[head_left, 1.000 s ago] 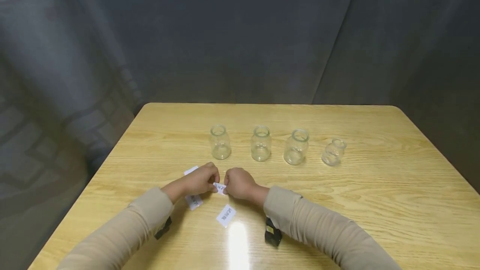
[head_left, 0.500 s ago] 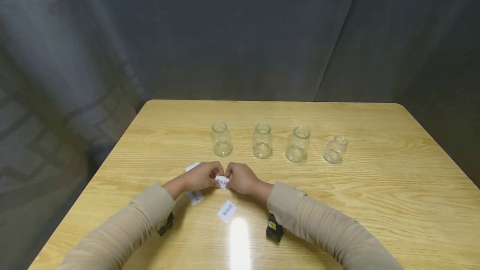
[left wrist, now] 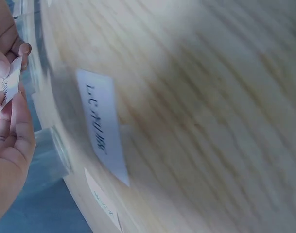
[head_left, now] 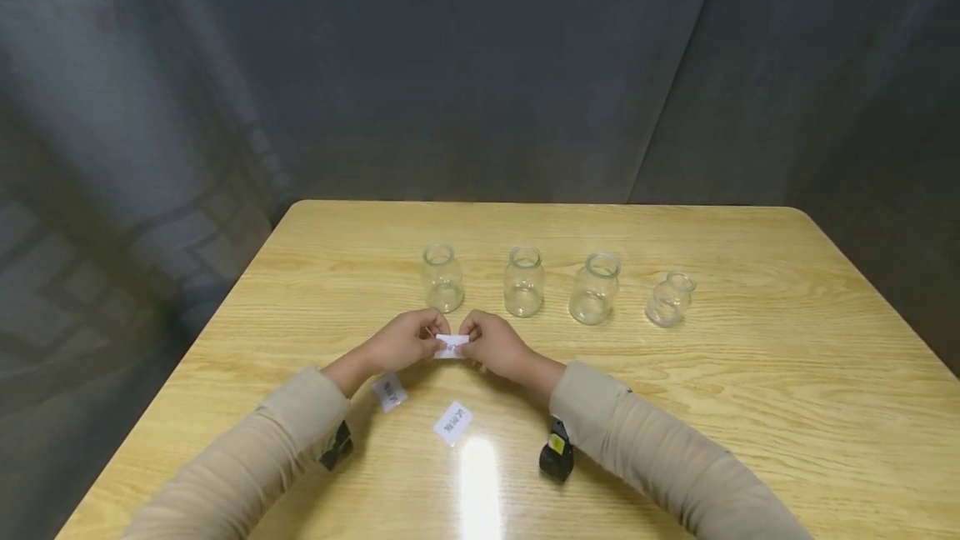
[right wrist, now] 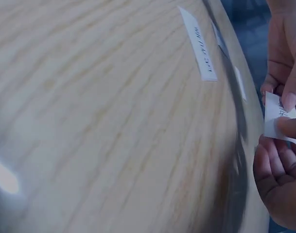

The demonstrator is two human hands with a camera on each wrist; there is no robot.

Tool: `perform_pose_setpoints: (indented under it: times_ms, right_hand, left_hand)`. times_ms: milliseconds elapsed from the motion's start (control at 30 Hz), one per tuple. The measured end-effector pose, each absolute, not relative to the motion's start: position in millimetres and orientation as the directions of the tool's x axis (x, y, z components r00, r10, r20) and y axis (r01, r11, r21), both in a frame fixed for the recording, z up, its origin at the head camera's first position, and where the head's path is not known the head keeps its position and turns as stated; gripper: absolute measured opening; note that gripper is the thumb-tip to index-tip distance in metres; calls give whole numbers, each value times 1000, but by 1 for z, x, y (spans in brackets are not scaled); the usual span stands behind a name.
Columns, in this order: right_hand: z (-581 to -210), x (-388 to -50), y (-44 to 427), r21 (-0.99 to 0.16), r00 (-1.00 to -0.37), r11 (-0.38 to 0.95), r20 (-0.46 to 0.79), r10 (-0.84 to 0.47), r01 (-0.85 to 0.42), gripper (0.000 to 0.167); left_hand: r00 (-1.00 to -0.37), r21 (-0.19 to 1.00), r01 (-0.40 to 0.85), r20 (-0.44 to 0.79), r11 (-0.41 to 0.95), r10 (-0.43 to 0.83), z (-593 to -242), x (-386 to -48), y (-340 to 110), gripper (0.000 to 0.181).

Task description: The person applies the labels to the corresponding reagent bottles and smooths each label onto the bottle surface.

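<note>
A small white paper label [head_left: 452, 346] with dark printing is pinched at its two ends, between thumbs and fingers of my left hand [head_left: 405, 340] and my right hand [head_left: 501, 347]. It is held just above the table, in front of the leftmost glass jar [head_left: 443, 280]. Both wrist views show the thumbs on the label's printed face. Two similar labels lie on the table in the head view: one label [head_left: 390, 391] below my left hand, another label [head_left: 453, 423] nearer to me. A further label [right wrist: 240, 82] lies flat in the right wrist view; in the head view it is hidden.
Right of the leftmost jar stand two more upright jars, a middle jar [head_left: 523, 283] and a wider-looking jar [head_left: 594, 290]. A smaller, rounder jar [head_left: 670, 301] ends the row. Light glares on the wooden table [head_left: 750, 407] near its front. A dark curtain [head_left: 465, 73] hangs behind.
Both hands have lifted the label slightly and moved it forward towards the jars, spreading it flatter between them. The label behind my left hand has gone out of sight. The jars have stayed put.
</note>
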State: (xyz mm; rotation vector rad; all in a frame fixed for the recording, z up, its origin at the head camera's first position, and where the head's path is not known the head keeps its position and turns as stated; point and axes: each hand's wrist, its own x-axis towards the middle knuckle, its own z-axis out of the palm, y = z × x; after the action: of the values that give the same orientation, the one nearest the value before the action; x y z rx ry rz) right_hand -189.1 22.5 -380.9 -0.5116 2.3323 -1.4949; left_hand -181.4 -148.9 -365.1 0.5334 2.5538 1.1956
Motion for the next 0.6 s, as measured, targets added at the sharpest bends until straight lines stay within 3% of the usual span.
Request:
perform_pose_setpoints:
  times_ms: [267,600]
  right_hand:
    - [-376,-188,28,-951,-893,301,-79,-443,-65,14]
    - [-376,-189,35,-969,-899,226,-8,-438,-101,12]
  left_hand:
    - [-904,847,167,-73,505,421,-361,-182,-146,6]
    - [-910,936,68,-84,346,405,-359,-181,-142,8]
